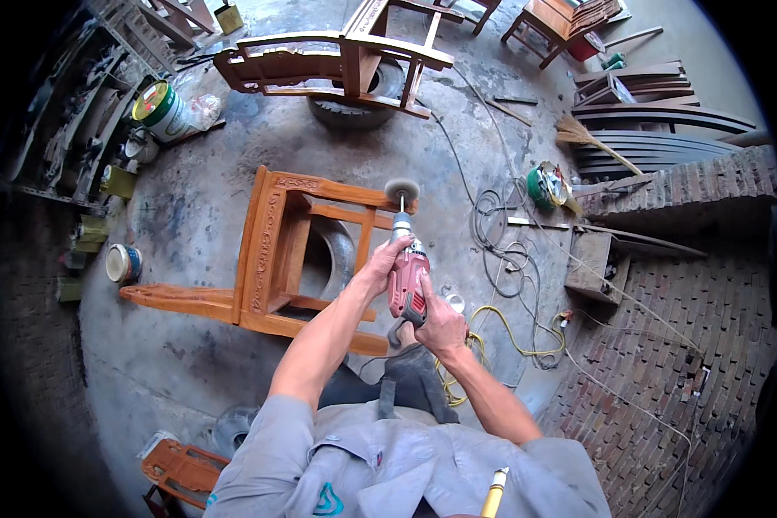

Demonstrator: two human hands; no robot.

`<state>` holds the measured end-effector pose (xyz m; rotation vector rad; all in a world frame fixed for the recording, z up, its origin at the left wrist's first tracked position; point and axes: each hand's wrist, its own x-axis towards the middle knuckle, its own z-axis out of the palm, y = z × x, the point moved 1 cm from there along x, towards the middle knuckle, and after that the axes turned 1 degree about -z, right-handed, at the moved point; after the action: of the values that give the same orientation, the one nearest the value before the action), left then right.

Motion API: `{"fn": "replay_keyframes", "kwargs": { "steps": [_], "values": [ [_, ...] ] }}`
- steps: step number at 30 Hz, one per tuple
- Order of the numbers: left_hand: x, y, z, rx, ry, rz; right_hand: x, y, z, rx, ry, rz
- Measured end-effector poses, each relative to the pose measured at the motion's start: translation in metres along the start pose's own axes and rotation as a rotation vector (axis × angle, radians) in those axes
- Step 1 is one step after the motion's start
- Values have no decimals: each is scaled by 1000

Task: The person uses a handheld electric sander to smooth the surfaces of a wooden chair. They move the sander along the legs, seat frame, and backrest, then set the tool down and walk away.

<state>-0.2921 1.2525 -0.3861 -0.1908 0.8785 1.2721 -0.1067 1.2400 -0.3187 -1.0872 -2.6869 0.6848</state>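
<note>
A red power drill (407,285) is held between both hands, pointing away from me. My left hand (383,264) wraps round its front part, just behind the chuck. Round the rear grip of the drill is my right hand (443,321). A round, greyish buffing wheel (401,188) sits on the drill's shaft, over the end of a chair leg; whether it touches the wood I cannot tell. The carved wooden chair (263,250) lies on its side, in front of me and to the left. Under it a tyre (332,255) shows through the frame.
Another wooden chair (345,65) lies on a tyre farther off. Coiled cables (492,211) and a yellow cord (514,345) spread over the floor at right. A green-and-white bucket (164,112) and a small tub (123,263) stand at left. A broom (600,142) leans by a brick wall (682,181).
</note>
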Motion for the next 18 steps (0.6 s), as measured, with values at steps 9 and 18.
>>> {"fn": "replay_keyframes", "kwargs": {
  "steps": [9,18],
  "values": [
    [1,-15,13,-22,121,80,11,46,-14,49,-98,-136],
    [12,-46,37,-77,144,124,4,81,-36,78,-175,-171]
  ]
}}
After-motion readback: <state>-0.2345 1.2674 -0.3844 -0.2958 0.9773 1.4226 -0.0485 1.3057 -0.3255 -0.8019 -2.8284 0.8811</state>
